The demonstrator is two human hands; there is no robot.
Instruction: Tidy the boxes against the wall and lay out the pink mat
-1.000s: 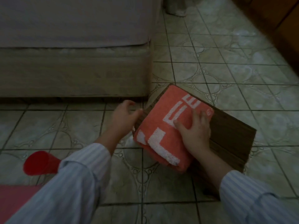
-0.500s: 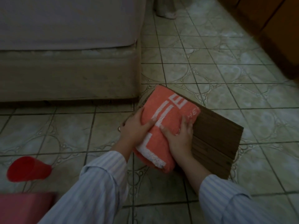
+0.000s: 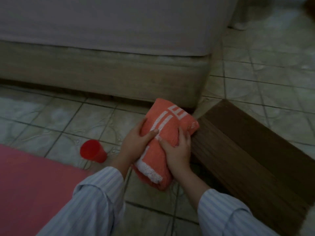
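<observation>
Head view, dim room. Both hands are gripping a folded orange towel (image 3: 167, 142) with white lettering: the left hand (image 3: 136, 143) is wrapping its near-left side with the thumb lying across the top, and the right hand (image 3: 177, 150) is clasping its right edge, fingers curled over the cloth. The towel's long axis is running from the near sleeves up and away toward the corner of the bed (image 3: 119, 79), its far end pointing at that corner and its near end hanging toward the wearer. Whether it is resting on the tiled floor (image 3: 56, 120) or being lifted just above it cannot be told.

Just to the right, touching or nearly touching the towel, a flat dark-brown cardboard box (image 3: 247, 150) is lying on the floor, its long axis angling from the bed corner toward the lower right. No wall is appearing beside it, so the boxes are judged not yet tidied.

The pink mat (image 3: 34, 184) is occupying the lower left, one edge showing flat on the tiles; how much of it is spread is hidden beyond the frame, so that step is judged partly done at most. A red plastic cup (image 3: 92, 153) is lying tipped just beside the mat's edge.
</observation>
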